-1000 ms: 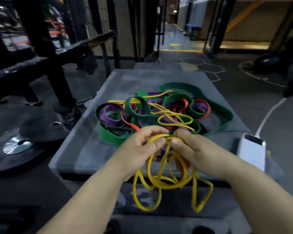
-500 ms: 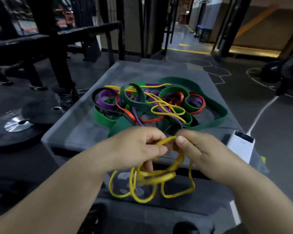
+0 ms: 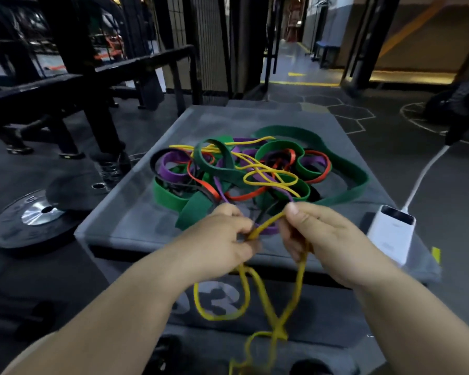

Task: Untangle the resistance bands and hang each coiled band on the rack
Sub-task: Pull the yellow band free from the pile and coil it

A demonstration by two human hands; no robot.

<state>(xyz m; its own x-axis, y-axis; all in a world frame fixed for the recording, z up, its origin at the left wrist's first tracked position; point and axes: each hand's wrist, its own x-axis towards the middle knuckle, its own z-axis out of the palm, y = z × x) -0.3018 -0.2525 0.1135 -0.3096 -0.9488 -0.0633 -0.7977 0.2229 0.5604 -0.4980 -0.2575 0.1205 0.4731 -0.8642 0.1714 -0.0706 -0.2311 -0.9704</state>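
Left hand (image 3: 217,239), right hand (image 3: 320,239) both pinch thin rubbery yellow band (image 3: 295,301), loops dangling limp.

A large pale numeral 3 (image 3: 225,295) stands on the dark front face of the padded plyo box (image 3: 331,307); a rounded figure just left of it, perhaps a 0, is partly covered and cannot be read for certain; loops of the yellow resistance band (image 3: 299,277) hang across both; raised lettering on the weight plate (image 3: 11,231) and a small mark on the white power bank (image 3: 387,239) are too blurred to read.
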